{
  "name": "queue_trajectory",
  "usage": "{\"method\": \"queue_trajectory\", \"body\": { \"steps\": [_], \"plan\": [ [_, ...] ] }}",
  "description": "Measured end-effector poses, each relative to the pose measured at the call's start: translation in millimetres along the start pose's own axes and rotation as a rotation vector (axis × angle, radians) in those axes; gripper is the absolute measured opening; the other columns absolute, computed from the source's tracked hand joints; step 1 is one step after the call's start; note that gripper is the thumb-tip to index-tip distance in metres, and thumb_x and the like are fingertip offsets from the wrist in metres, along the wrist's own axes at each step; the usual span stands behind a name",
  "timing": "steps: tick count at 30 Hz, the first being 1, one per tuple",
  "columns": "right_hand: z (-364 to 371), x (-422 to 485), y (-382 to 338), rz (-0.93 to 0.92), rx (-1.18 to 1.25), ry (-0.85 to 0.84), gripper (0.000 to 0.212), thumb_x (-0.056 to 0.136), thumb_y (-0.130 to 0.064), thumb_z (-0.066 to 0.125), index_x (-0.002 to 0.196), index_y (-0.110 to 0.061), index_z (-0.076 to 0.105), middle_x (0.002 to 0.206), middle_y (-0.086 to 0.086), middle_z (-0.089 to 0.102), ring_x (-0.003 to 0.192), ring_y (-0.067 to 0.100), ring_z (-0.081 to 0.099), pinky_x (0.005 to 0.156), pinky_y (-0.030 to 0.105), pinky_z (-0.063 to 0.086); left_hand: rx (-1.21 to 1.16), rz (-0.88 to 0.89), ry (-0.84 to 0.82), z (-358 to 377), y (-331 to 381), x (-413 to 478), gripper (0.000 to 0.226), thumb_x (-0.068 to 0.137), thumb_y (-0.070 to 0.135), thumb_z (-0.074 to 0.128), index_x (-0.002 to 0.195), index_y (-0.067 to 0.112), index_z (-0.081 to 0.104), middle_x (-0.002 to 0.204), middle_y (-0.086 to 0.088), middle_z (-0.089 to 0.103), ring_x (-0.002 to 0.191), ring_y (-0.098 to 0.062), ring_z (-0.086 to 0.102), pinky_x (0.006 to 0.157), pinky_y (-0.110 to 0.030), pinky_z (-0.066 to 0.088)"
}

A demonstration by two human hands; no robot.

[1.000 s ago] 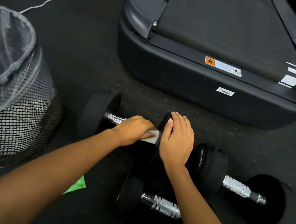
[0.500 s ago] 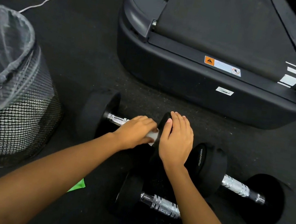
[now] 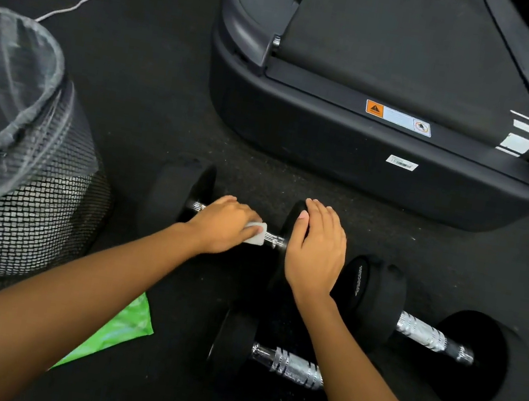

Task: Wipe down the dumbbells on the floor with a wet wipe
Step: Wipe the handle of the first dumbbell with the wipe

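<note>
Wet wipe (image 3: 257,234) is clenched in L hand (image 3: 223,225) on dumbbell (image 3: 181,190) handle; R hand (image 3: 316,250) is laid flat, fingers relaxed, on its head.

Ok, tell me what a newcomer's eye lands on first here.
The left hand holds a white wet wipe on the handle of the far dumbbell at centre, while the right hand rests on its right-hand weight. A dark treadmill looms behind; a mesh bin stands at left.
</note>
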State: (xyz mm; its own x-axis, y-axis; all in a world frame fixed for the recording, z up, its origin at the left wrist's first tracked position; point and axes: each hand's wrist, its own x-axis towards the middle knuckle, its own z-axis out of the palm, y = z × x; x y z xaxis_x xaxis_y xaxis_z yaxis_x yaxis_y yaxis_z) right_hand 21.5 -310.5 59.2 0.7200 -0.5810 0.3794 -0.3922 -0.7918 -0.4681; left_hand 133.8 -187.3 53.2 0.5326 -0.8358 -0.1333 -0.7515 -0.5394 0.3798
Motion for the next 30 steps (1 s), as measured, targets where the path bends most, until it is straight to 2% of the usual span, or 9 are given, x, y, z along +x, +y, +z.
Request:
{"method": "queue_trajectory", "body": {
  "steps": [4, 9, 11, 13, 14, 17, 21, 27, 30],
  "plan": [
    [0, 0, -2, -0.003, 0.003, 0.006, 0.051, 0.094, -0.035, 0.024, 0.125, -0.011, 0.056, 0.129, 0.003, 0.058, 0.129, 0.020, 0.043, 0.106, 0.034, 0.029, 0.039, -0.035, -0.063, 8, 17, 15, 0.039, 0.100, 0.034, 0.029, 0.120, 0.017, 0.058, 0.117, -0.003, 0.063, 0.110, -0.016, 0.054, 0.106, -0.033, 0.026],
    [-1, -1, -2, -0.002, 0.000, 0.005, 0.052, 0.094, -0.035, 0.023, 0.125, -0.011, 0.057, 0.129, 0.003, 0.057, 0.129, 0.021, 0.043, 0.106, 0.035, 0.030, 0.003, 0.023, -0.105, 4, 15, 13, 0.037, 0.101, 0.031, 0.028, 0.124, 0.018, 0.054, 0.121, -0.002, 0.060, 0.115, -0.015, 0.051, 0.108, -0.033, 0.020],
    [-1, -1, -2, -0.001, 0.000, 0.010, 0.051, 0.094, -0.035, 0.024, 0.125, -0.011, 0.056, 0.129, 0.003, 0.057, 0.129, 0.020, 0.043, 0.106, 0.035, 0.030, 0.004, -0.026, -0.114, 0, 11, 15, 0.038, 0.101, 0.032, 0.027, 0.113, 0.016, 0.059, 0.114, -0.004, 0.063, 0.110, -0.019, 0.054, 0.103, -0.033, 0.026],
    [-1, -1, -3, -0.003, 0.009, 0.017, 0.050, 0.094, -0.034, 0.025, 0.125, -0.011, 0.057, 0.128, 0.003, 0.058, 0.128, 0.021, 0.044, 0.106, 0.035, 0.030, 0.018, -0.095, -0.122, -3, 14, 18, 0.039, 0.101, 0.031, 0.026, 0.096, 0.014, 0.061, 0.103, -0.008, 0.065, 0.101, -0.023, 0.057, 0.092, -0.034, 0.032],
    [-1, -1, -3, -0.005, 0.010, 0.021, 0.050, 0.094, -0.034, 0.025, 0.124, -0.010, 0.057, 0.128, 0.003, 0.058, 0.128, 0.021, 0.044, 0.105, 0.035, 0.031, 0.053, -0.110, -0.132, -4, 19, 20, 0.040, 0.101, 0.030, 0.025, 0.094, 0.013, 0.061, 0.100, -0.010, 0.065, 0.098, -0.024, 0.057, 0.088, -0.034, 0.034],
    [0, 0, -2, -0.011, 0.005, 0.026, 0.049, 0.094, -0.033, 0.026, 0.123, -0.010, 0.058, 0.127, 0.003, 0.059, 0.127, 0.022, 0.045, 0.105, 0.036, 0.032, 0.152, -0.044, -0.133, -1, 34, 26, 0.038, 0.101, 0.028, 0.026, 0.097, 0.012, 0.061, 0.100, -0.010, 0.065, 0.094, -0.025, 0.058, 0.085, -0.036, 0.038],
    [-1, 0, -2, -0.012, 0.006, 0.013, 0.050, 0.094, -0.034, 0.025, 0.124, -0.011, 0.057, 0.128, 0.003, 0.058, 0.128, 0.020, 0.044, 0.106, 0.035, 0.031, -0.001, 0.003, -0.084, 1, 30, 19, 0.035, 0.100, 0.029, 0.029, 0.100, 0.012, 0.060, 0.102, -0.008, 0.064, 0.099, -0.023, 0.057, 0.091, -0.034, 0.036],
    [1, 0, -1, -0.014, -0.003, 0.030, 0.049, 0.094, -0.033, 0.026, 0.123, -0.010, 0.058, 0.127, 0.003, 0.059, 0.127, 0.021, 0.046, 0.105, 0.036, 0.032, 0.027, -0.126, -0.181, -4, 21, 23, 0.039, 0.100, 0.032, 0.026, 0.097, 0.013, 0.059, 0.100, -0.010, 0.064, 0.093, -0.025, 0.059, 0.085, -0.038, 0.043],
    [1, 1, 0, -0.021, -0.010, 0.032, 0.048, 0.094, -0.032, 0.027, 0.123, -0.010, 0.059, 0.126, 0.003, 0.060, 0.126, 0.021, 0.047, 0.107, 0.038, 0.032, 0.080, -0.056, -0.163, 0, 35, 24, 0.036, 0.100, 0.029, 0.028, 0.099, 0.010, 0.059, 0.102, -0.011, 0.063, 0.093, -0.026, 0.059, 0.084, -0.039, 0.044]
  ]
}}
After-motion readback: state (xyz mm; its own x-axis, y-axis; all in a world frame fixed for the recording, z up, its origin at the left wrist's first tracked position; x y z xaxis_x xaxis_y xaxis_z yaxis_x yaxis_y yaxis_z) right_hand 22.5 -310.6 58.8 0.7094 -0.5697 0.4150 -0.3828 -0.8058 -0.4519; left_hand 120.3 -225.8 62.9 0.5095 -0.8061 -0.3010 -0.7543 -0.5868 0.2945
